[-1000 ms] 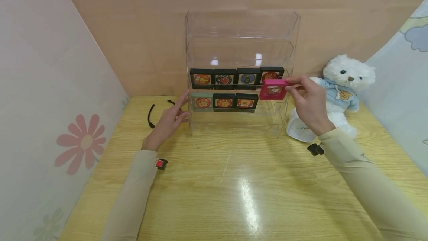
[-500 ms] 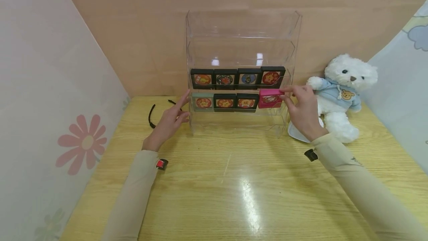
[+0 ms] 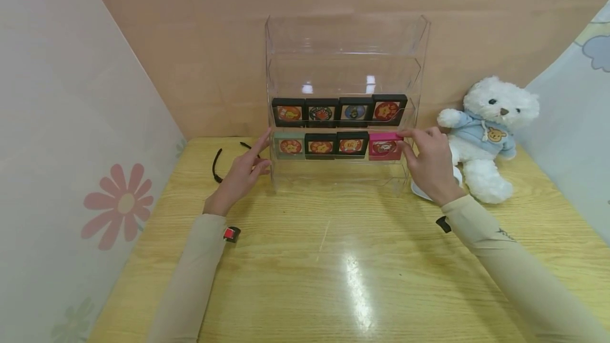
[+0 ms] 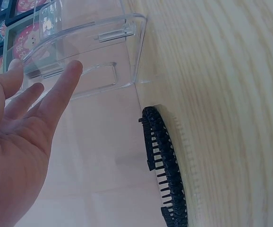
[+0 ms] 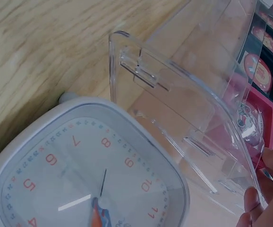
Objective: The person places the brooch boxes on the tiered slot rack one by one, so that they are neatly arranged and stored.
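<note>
A clear acrylic tiered rack [image 3: 343, 73] stands at the back of the table with two rows of square framed badges. At the right end of its lower row sits a pink framed badge [image 3: 383, 147], upright. My right hand [image 3: 431, 160] pinches that badge's upper right corner; in the right wrist view its fingers [image 5: 271, 163] meet the pink frame's edge. My left hand [image 3: 240, 176] rests against the rack's left side with extended fingers [image 4: 63, 90]. Along the lower row stand a pale green framed badge [image 3: 289, 146] and black framed badges [image 3: 351, 145].
Right of the rack are a white clock [image 5: 87, 156], partly behind my right hand, and a white teddy bear [image 3: 495, 126] in a blue hoodie. To its left lies a black braided headband [image 4: 165, 165] with comb teeth. Several black framed badges [image 3: 355, 111] fill the upper row.
My right hand has lowered the pink framed badge from in front of the rack into the right end of the lower row, where it now sits level. My left hand stays put.
</note>
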A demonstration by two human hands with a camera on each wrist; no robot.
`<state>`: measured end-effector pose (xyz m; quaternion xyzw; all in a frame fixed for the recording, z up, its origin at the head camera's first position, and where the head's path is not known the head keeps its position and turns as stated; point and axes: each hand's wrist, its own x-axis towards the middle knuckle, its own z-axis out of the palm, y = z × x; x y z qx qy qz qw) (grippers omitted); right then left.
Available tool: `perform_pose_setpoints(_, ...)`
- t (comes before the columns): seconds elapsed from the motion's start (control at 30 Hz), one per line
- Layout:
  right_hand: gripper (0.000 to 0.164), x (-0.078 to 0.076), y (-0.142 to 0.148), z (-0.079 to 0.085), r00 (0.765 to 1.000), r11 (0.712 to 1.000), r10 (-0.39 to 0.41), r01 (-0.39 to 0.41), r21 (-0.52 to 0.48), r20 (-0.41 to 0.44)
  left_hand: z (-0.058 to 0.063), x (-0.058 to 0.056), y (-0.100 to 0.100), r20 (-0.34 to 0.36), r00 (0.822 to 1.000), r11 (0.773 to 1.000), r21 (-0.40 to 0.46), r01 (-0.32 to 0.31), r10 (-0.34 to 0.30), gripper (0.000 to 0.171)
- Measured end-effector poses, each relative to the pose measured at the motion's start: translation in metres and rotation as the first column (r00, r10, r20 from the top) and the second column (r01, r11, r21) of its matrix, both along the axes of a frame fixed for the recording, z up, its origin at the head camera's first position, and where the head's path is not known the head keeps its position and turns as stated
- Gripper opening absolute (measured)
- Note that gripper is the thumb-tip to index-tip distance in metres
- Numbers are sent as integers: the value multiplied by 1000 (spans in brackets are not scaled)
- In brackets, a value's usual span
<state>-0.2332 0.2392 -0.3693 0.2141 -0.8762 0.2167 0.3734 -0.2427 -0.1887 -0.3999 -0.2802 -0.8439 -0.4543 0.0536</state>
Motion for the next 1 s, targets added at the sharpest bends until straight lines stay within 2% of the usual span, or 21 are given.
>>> perform_pose_setpoints(0.2, 21, -1, 1, -1, 1000, 999, -8, 9, 52, -20, -1, 0, -1, -10, 1000, 1000, -11, 0, 0, 76)
perform_pose_setpoints(0.47, 21, -3, -1, 1, 1000, 995, 9, -9, 102, 5, -4, -3, -4, 11, 1000, 1000, 6, -3, 3, 77)
perform_pose_setpoints(0.77, 20, -1, -3, 0, 1000, 993, 26, -25, 115, 1, -5, -3, -3, -1, 1000, 1000, 0, 0, 0, 77)
perform_pose_setpoints(1.0, 23, 0, -3, 2, 999, 992, 40, -37, 124, -23, -3, -3, -3, 26, 1000, 1000, 5, -8, 8, 77)
